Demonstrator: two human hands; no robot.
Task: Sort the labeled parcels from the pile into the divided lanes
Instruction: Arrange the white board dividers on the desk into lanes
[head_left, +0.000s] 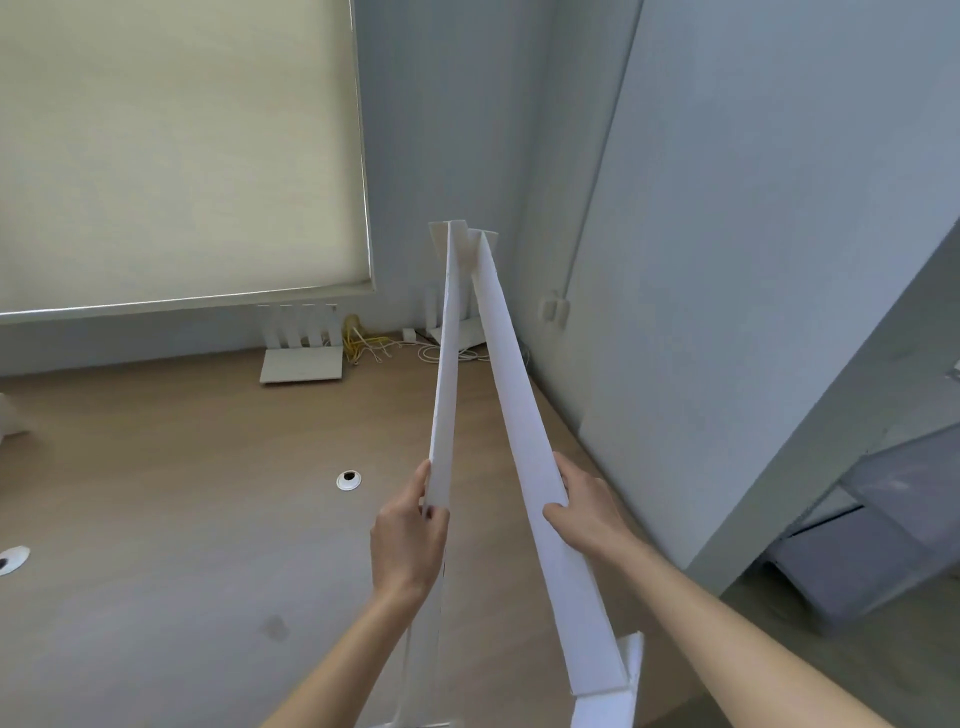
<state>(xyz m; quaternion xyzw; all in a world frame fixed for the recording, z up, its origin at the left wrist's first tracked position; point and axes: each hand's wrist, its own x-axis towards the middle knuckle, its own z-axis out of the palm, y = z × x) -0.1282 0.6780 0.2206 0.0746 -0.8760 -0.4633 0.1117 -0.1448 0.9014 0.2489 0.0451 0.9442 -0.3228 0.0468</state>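
Two long white foam-board dividers stand raised above a wooden desk (182, 493), their far ends close together near the wall corner. My left hand (410, 540) grips the left divider (447, 374) near its lower part, thumb on one face and fingers behind. My right hand (587, 506) grips the right divider (524, 415) around its middle. Short cross pieces show at the far tips and at the right divider's near end (623, 675). No parcels or pile are in view.
Two white routers (301, 358) (462, 332) with yellow and white cables (363, 343) sit at the desk's back. Cable grommets (348, 480) (11, 560) pierce the desk. A window blind (176, 150) hangs at left; a grey wall (727, 260) and translucent drawers (883, 545) stand at right.
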